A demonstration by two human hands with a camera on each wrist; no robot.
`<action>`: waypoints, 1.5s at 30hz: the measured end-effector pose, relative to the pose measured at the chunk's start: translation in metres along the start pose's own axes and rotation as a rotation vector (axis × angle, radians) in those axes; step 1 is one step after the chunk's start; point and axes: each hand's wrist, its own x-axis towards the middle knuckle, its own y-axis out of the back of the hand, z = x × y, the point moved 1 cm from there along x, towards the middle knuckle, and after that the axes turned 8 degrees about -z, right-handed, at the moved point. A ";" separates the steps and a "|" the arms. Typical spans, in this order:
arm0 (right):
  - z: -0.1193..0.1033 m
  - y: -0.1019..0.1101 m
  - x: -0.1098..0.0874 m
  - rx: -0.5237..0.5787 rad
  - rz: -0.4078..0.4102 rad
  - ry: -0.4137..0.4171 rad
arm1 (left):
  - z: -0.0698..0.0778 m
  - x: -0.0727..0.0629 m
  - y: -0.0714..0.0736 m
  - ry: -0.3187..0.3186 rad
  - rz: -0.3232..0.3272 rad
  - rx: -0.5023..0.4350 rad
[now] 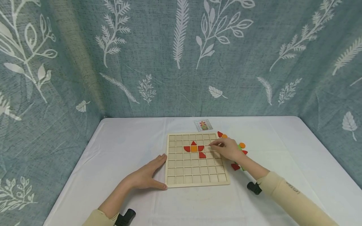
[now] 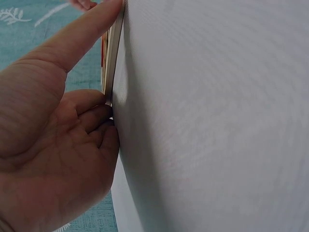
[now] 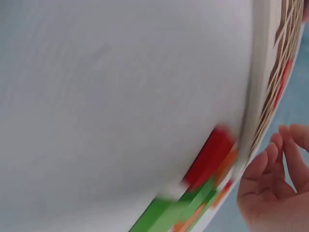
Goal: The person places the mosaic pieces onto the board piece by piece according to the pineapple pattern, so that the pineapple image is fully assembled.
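A pale wooden grid board (image 1: 180, 172) lies on the white table. Near its upper middle sit an orange square (image 1: 194, 148), a red triangle (image 1: 193, 143) above it, and red rounded pieces (image 1: 187, 148) to its left, right and lower right. My left hand (image 1: 145, 175) rests on the table, thumb and fingers spread against the board's left edge. Over the board's right side is my right hand (image 1: 226, 149), thumb and index fingertips together, other fingers bent. I cannot tell whether a small piece is between those fingertips. The right wrist view shows this hand (image 3: 275, 179) beside the board's edge.
Loose red, orange and green pieces lie right of the board, among them a red piece (image 1: 235, 167) and an orange disc (image 1: 242, 145), partly behind the right hand and forearm. A small picture card (image 1: 203, 125) lies beyond the board. Patterned blue-green cloth (image 1: 169, 88) hangs behind the table.
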 end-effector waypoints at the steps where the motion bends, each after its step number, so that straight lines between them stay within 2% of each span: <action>1: 0.004 0.004 0.000 0.011 0.016 -0.030 | 0.000 0.000 0.000 0.002 0.000 -0.001; 9: 0.034 0.032 0.004 0.092 0.126 -0.262 | 0.000 0.000 -0.001 0.011 0.003 0.000; 18: 0.045 0.038 0.015 0.126 0.076 -0.384 | -0.001 -0.001 -0.002 0.018 -0.002 -0.005; 25: 0.047 0.040 0.021 0.099 0.062 -0.387 | -0.001 0.000 -0.003 0.008 -0.003 -0.011; 34: 0.047 0.040 0.022 0.059 0.101 -0.377 | 0.000 0.000 -0.003 0.006 -0.001 -0.011; 38: 0.042 0.037 0.018 0.114 0.114 -0.358 | -0.001 0.001 -0.004 0.004 0.000 -0.003; 45: 0.021 0.022 0.013 0.247 0.087 -0.301 | -0.003 0.001 -0.003 0.022 0.009 0.008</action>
